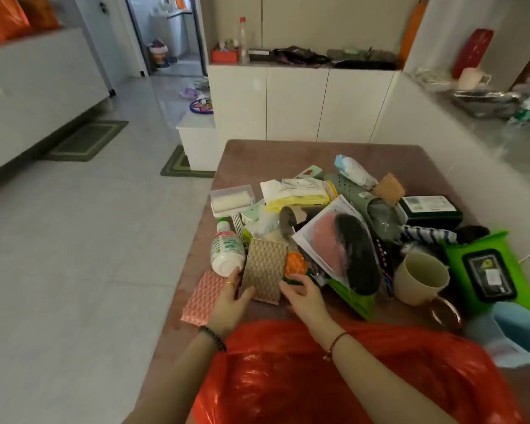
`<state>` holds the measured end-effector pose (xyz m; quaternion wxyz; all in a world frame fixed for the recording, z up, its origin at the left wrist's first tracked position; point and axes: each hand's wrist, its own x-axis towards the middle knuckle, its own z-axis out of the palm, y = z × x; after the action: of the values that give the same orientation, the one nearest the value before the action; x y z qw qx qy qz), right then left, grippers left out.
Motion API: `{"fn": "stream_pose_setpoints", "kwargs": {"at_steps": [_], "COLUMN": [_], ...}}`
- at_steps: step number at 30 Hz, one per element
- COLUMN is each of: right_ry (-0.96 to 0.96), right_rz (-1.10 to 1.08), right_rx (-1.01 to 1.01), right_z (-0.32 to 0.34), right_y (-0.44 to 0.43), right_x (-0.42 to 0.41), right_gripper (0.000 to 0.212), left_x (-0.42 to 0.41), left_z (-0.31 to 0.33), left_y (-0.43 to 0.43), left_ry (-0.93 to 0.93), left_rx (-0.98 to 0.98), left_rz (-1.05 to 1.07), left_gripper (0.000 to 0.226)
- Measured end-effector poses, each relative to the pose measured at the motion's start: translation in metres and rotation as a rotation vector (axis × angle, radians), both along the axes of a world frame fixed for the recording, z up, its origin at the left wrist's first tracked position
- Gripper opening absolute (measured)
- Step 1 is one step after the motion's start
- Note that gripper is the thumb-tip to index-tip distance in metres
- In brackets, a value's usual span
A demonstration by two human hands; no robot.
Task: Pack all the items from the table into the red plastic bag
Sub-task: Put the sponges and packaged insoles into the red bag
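Red plastic bag (334, 377) lies crumpled at the near edge of the table (251, 157), under both forearms. Left hand (230, 304) and right hand (306, 296), fingers loosely spread, touch the gold sponge (265, 270) beside the white bottle (225, 250).

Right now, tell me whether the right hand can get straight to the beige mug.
Probably yes. The beige mug stands open-topped to the right of the right hand, and only the dark insole package's edge lies between them.
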<state>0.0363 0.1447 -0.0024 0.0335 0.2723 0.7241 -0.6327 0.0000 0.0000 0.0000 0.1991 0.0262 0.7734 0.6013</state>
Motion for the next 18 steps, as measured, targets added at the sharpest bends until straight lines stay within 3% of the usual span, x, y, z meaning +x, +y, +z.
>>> {"fn": "stream_pose_setpoints", "kwargs": {"at_steps": [6, 9, 13, 15, 18], "right_ry": [0.012, 0.074, 0.159, 0.122, -0.034], "right_rz": [-0.082, -0.039, 0.165, 0.144, 0.200], "right_rx": [0.079, 0.034, 0.031, 0.157, 0.580], "right_z": [-0.004, 0.002, 0.015, 0.018, 0.006], "right_y": [-0.022, -0.026, -0.027, -0.019, -0.009], "right_x": [-0.021, -0.024, -0.015, -0.010, -0.004], "right_gripper": [0.044, 0.047, 0.039, 0.033, 0.035], "left_x": [-0.015, -0.013, -0.013, -0.012, -0.010], "left_z": [-0.009, 0.003, 0.013, 0.015, 0.013], "left_y": [0.003, 0.004, -0.005, -0.010, -0.022], "left_ry": [0.004, 0.013, -0.060, -0.116, -0.159], "left_rx": [-0.148, -0.092, 0.063, 0.102, 0.086], "left_rz": [-0.011, 0.021, 0.131, 0.187, 0.352], "left_gripper": [0.055, 0.036, 0.033, 0.034, 0.035]}}
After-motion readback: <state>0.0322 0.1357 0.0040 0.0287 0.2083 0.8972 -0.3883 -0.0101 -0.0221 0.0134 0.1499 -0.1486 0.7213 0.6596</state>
